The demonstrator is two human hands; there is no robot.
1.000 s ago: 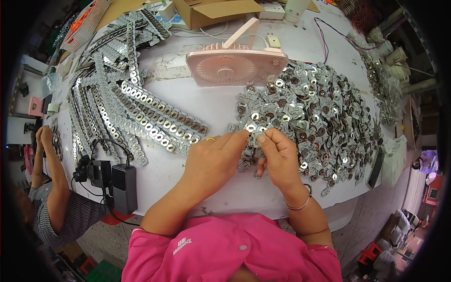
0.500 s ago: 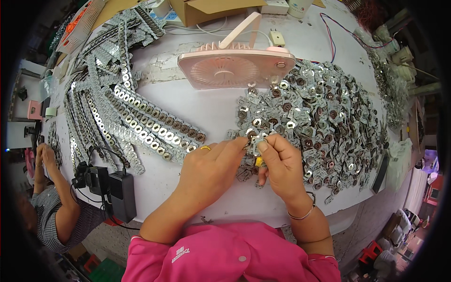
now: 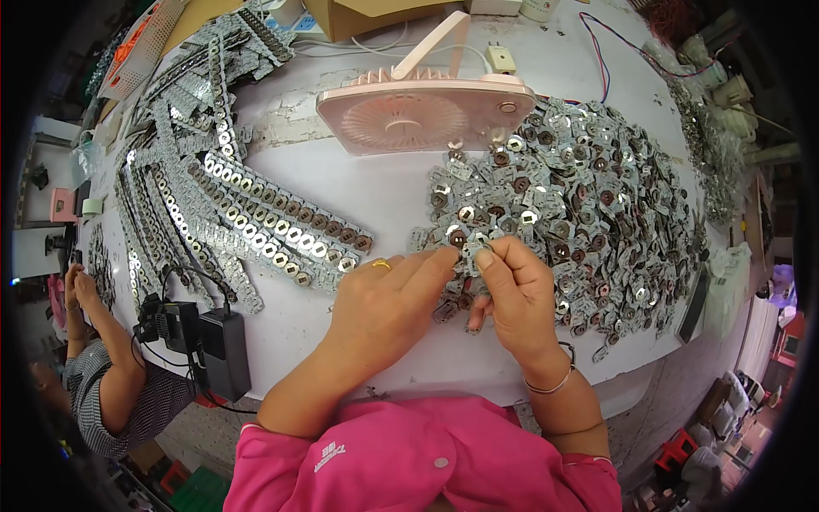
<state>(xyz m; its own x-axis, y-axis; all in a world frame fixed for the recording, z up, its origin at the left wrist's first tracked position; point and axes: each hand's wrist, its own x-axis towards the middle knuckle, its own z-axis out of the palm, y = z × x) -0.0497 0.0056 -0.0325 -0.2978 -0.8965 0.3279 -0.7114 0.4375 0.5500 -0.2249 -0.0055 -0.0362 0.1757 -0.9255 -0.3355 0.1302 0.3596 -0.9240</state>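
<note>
Head view: the right hand (image 3: 525,300) pinches a small metal piece (image 3: 471,248) between closed thumb and bent fingers, at the nine-o'clock edge of the metal pile (image 3: 601,224). The left hand (image 3: 382,300) nears the piece from eight o'clock, its grip hidden.
</note>
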